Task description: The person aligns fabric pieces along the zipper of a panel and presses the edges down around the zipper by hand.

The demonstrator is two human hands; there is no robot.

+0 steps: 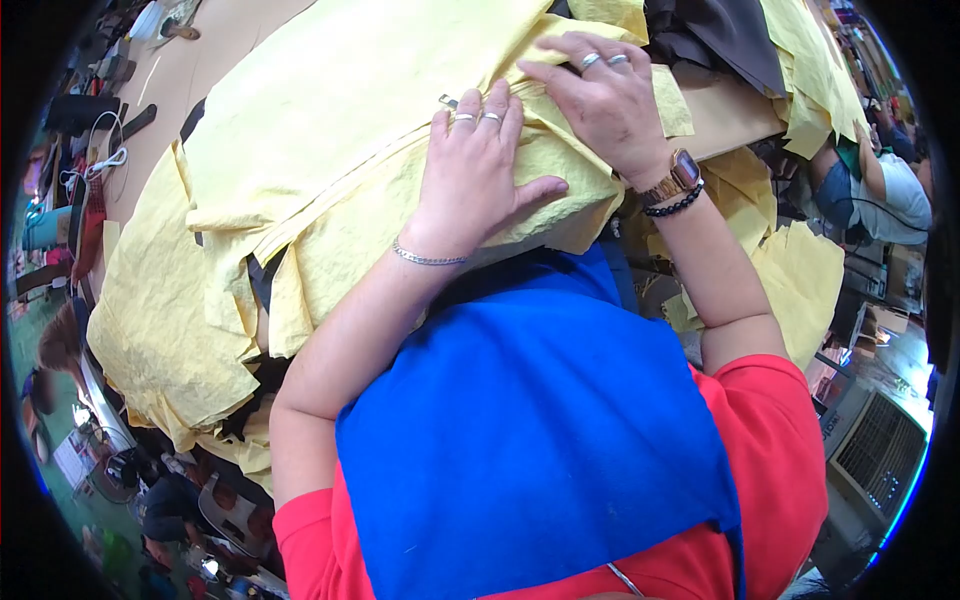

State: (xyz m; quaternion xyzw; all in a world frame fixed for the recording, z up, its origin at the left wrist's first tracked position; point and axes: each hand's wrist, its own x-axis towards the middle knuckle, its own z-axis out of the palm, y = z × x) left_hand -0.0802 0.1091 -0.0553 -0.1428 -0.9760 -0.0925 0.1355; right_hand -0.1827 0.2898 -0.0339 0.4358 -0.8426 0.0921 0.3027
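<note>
Yellow fabric [330,100] with a long zipper seam [350,165] is spread over the table. My left hand [478,170] lies palm down on it, fingers apart, over the upper end of the seam. A small metal zipper pull [448,101] shows just beside its fingertips. To the right, my right hand [605,95] is bent over a fold of the same fabric, its thumb and index finger near the cloth; whether they pinch it is unclear. Both hands wear rings.
The tan table [155,150] shows at the upper left, with dark tools and a white cord [120,155]. Dark fabric [715,40] lies at the upper right. More yellow pieces hang over the edge. A fan-like unit [880,450] stands lower right. Other people are at both sides.
</note>
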